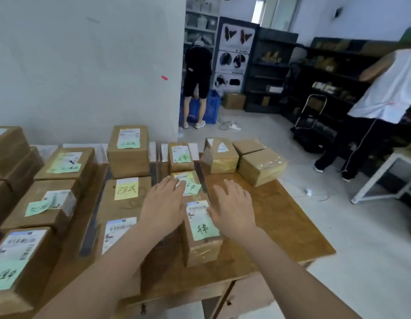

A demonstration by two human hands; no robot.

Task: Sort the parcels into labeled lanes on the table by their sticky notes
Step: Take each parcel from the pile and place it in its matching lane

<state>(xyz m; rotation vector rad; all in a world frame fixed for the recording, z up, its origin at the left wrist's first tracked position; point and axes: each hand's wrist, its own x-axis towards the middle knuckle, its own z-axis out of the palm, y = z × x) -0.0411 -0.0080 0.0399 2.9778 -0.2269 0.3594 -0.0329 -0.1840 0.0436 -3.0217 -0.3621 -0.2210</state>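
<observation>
Stockroom, wooden desk (280, 226). Near parcel (203, 229) lies between the hands, long axis toward the desk's far edge. Left hand (164, 203) and right hand (232, 208) flank it equally near, fingers spread, gripping nothing.

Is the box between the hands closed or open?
Closed: the parcel has its top shut flat, with a green sticky note across it.

Grey wall (85, 65): one red mark (164, 77) near its right edge. Beyond it, a person in black (198, 65) bends over a blue crate (212, 107), in front of a white shelf unit (201, 24) and a picture panel (234, 54). Dark shelving (268, 72) lines the rear; a cardboard box (233, 100) sits on the floor at its left end. A folding trolley (311, 116) stands near a person in a white top (390, 88). A power strip (235, 127) lies on the floor.
</observation>
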